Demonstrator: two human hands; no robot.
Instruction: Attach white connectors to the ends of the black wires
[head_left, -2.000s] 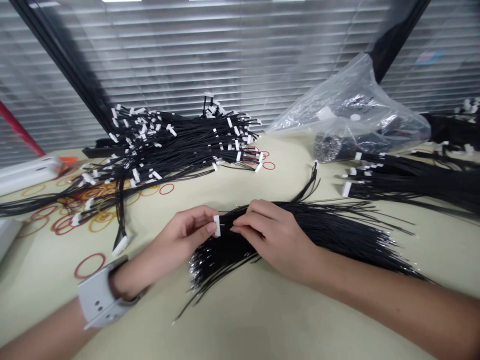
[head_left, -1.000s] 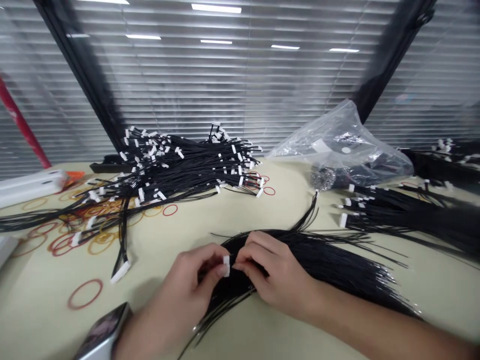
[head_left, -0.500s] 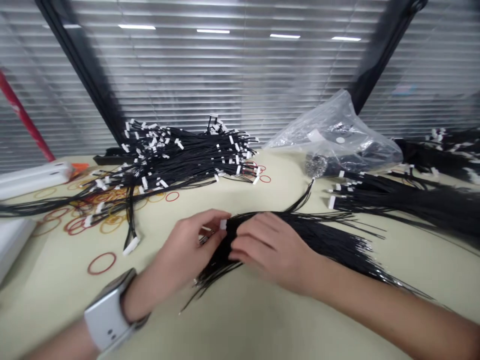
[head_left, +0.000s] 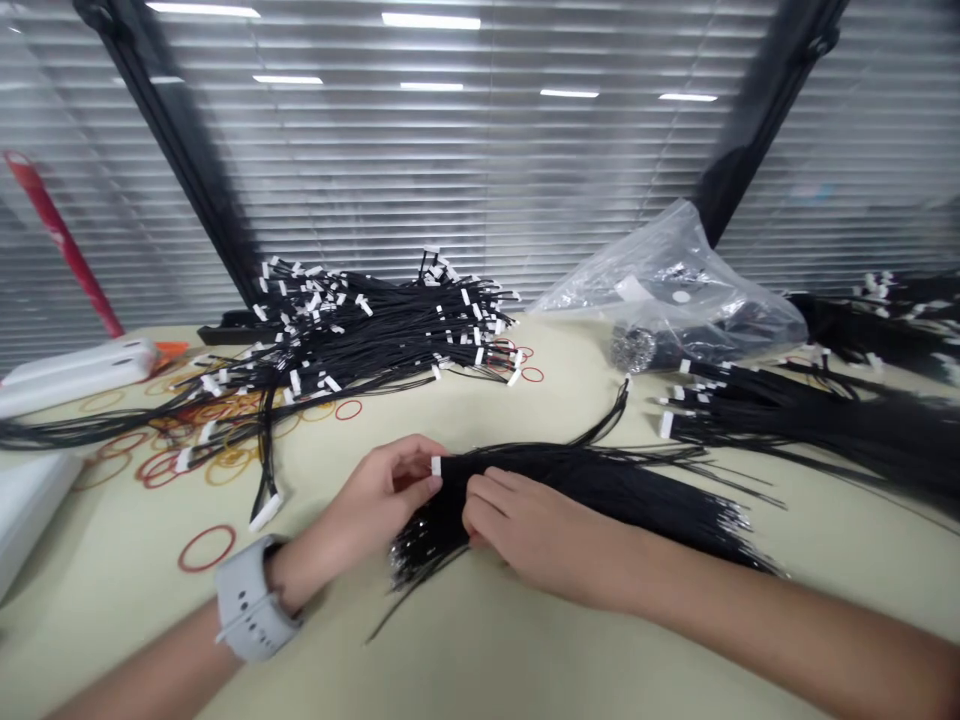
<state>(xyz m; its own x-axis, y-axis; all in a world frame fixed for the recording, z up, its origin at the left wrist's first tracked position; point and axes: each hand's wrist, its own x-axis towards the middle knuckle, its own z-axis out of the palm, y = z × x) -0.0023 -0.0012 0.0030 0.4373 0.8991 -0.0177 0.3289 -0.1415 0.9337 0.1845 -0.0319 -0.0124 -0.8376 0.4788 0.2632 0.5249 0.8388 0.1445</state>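
Pinching connector (head_left: 436, 466) with left hand (head_left: 382, 500) beside soft-looking bundle (head_left: 645, 492), likely light, stiff, best by edges; curling right hand (head_left: 536, 530) over bundle, with grip hidden

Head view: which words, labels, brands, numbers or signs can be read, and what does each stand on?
No text can be read here.
Red strip at the left: pale marks, too blurred to read.
Clear plastic bag: white patch and round white spot, no legible lettering.
Faint bluish patch by the blinds: too blurred.
Gray watch band: holes, no legible text.
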